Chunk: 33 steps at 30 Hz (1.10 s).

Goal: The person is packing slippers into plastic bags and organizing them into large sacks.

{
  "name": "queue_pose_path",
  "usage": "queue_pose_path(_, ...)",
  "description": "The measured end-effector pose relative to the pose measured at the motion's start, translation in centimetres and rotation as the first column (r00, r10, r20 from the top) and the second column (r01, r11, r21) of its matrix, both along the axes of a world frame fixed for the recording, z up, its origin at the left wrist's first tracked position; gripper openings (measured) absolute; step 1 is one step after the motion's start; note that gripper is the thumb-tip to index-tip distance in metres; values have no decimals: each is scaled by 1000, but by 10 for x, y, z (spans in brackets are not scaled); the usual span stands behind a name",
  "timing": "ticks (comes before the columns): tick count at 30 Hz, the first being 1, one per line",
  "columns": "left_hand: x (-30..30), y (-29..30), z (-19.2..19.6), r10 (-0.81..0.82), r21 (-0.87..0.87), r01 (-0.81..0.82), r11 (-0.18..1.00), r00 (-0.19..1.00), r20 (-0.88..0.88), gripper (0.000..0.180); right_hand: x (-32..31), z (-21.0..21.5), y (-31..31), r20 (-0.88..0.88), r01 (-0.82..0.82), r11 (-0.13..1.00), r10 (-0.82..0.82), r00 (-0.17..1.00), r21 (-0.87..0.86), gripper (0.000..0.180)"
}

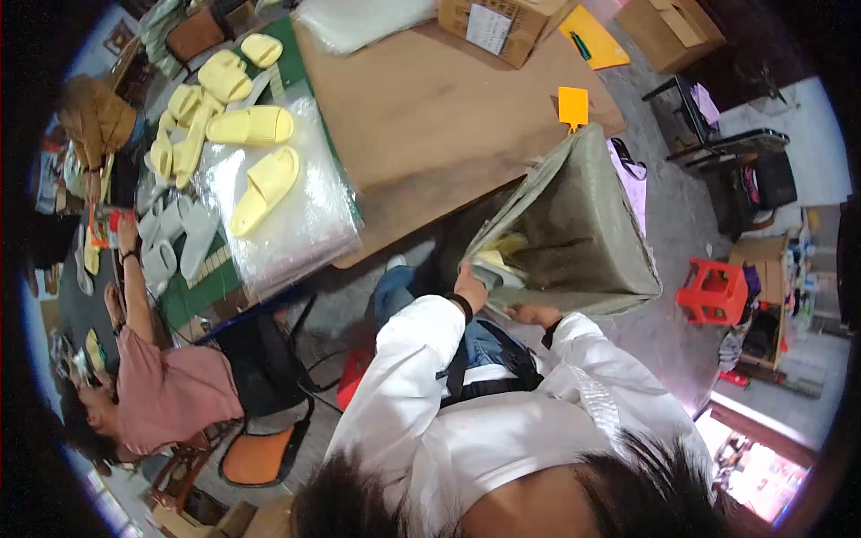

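Note:
In front of me an olive-grey woven sack [596,224] gapes wide, with yellow and grey slippers [500,255] low inside it. My left hand [468,287] is closed at the sack's near left rim, beside a grey slipper; the fabric partly hides its fingertips. Along the near edge, my right hand [535,314] grips the rim with curled fingers. To the left, yellow slippers [266,190] lie on a stack of clear plastic bags [309,211] and on the green tabletop [291,67]. Grey slippers [188,233] lie next to them.
A brown board-topped table [430,117] spans the far side, bearing a cardboard box [502,27]. An orange-yellow tag [573,106] stands by the sack's far rim. On the right are a red stool [713,291] and a black chair [758,184]. A co-worker [179,390] sits at left.

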State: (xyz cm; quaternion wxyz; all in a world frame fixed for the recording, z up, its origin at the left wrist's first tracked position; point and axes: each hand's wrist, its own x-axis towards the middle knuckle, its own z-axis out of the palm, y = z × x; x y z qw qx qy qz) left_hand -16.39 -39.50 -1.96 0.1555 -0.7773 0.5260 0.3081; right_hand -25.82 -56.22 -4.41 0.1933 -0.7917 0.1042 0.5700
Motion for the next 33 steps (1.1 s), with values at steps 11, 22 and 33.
queue_pose_path(11, 25, -6, 38, 36, -255, -142, 957, 925, -378, 26, -51, -44, -55, 262, -199, 970, 158, 952, 140, 50)
queue_pose_path(22, 178, 250, 178, 950, -865, -412, 287, 236, 203, 60, 146, 81, 38, 802, 99, 991, -131, 583, 90, 27)
queue_pose_path(33, 154, 388, 71, 824, -278, -812, 513, 556, -107, 55, 393, 154, 361, 999, -664, 748, -23, -26, 0, 35)
